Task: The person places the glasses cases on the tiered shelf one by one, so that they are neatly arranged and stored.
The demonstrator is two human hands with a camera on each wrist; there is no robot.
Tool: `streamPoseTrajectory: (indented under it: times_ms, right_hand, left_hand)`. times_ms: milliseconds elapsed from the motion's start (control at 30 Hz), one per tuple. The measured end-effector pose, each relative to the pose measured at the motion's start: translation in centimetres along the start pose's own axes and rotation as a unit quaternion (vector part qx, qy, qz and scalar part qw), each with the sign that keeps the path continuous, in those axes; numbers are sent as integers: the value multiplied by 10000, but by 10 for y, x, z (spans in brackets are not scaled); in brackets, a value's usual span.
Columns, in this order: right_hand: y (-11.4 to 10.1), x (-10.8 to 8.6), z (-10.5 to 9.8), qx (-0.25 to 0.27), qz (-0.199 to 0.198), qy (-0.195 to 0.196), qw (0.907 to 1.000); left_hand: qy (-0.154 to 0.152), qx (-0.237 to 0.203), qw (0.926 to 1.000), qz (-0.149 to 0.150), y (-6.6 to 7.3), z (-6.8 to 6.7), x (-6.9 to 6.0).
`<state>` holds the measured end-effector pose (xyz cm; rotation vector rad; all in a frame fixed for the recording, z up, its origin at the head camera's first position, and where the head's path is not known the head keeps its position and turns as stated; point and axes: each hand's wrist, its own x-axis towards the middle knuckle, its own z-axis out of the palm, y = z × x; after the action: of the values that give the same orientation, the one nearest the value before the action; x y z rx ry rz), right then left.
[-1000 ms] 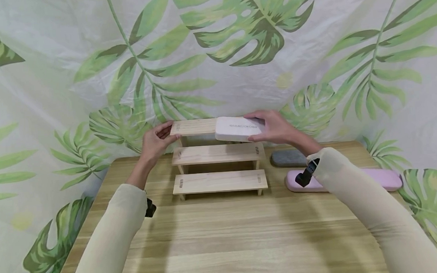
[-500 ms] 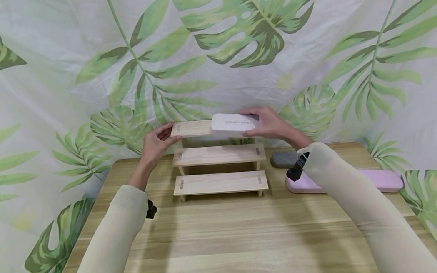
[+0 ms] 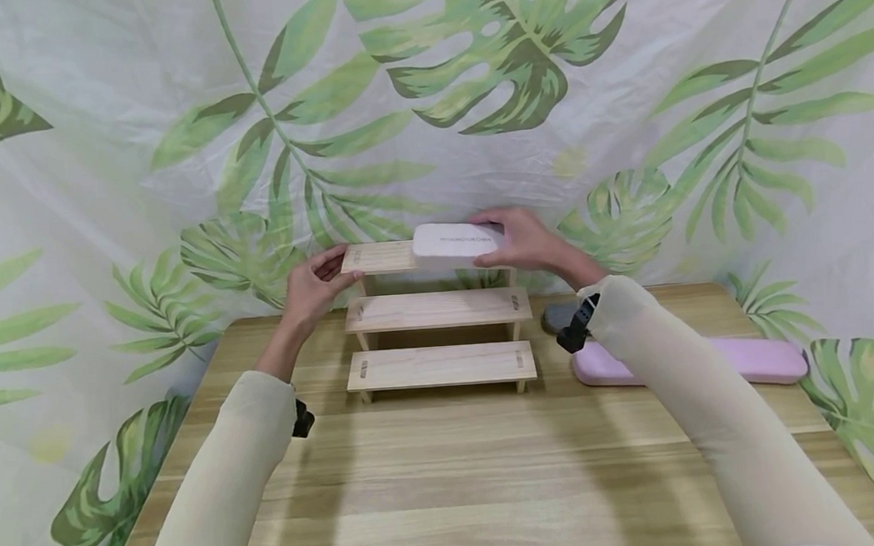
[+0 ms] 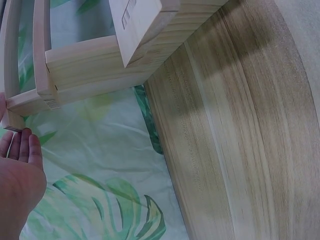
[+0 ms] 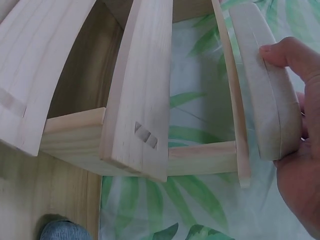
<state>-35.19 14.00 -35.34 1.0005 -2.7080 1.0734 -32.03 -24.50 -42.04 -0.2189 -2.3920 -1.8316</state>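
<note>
A three-tier wooden display shelf (image 3: pixel 437 310) stands at the back of the table. My left hand (image 3: pixel 313 287) grips the left end of its top board, thumb at the front edge and fingers behind. In the left wrist view the left hand (image 4: pixel 22 172) shows at that board's end. My right hand (image 3: pixel 521 241) holds a white oblong case (image 3: pixel 450 243) with printed lettering by its right end. The case is over the right half of the top board. From the right wrist view, a narrow gap separates the case (image 5: pixel 267 95) from the board (image 5: pixel 235 100).
Right of the shelf lie a grey case (image 3: pixel 556 317), partly hidden by my right wrist, and a long pink case (image 3: pixel 758 359), partly covered by the sleeve. A leaf-patterned cloth (image 3: pixel 476 170) hangs behind the wooden table (image 3: pixel 449 473).
My right hand has carried the white case leftward and slightly up, farther over the top board. The left hand keeps its grip on the shelf's left end.
</note>
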Motion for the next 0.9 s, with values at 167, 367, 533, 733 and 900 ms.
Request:
streamPoseTrajectory:
  times_ms: [167,367,533,733,900]
  right_hand:
    - [3,7,5,92,-86,-34,9999]
    - [1,10,6,115,-168,-73,9998]
    - [2,13,9,79,-169,-20,9998]
    - [4,17,13,-43,-125,20,9999]
    - [3,20,14,-76,-146,53,9999]
  left_hand:
    - [11,-35,10000,-43,0,0,-1]
    - [-24,12,10000,9,0,1,0]
    - [-36,20,10000,-7,0,1,0]
    - [-95,31,9999,-62,12,1,-6]
    - [-61,22,10000,-65,6,1,-4]
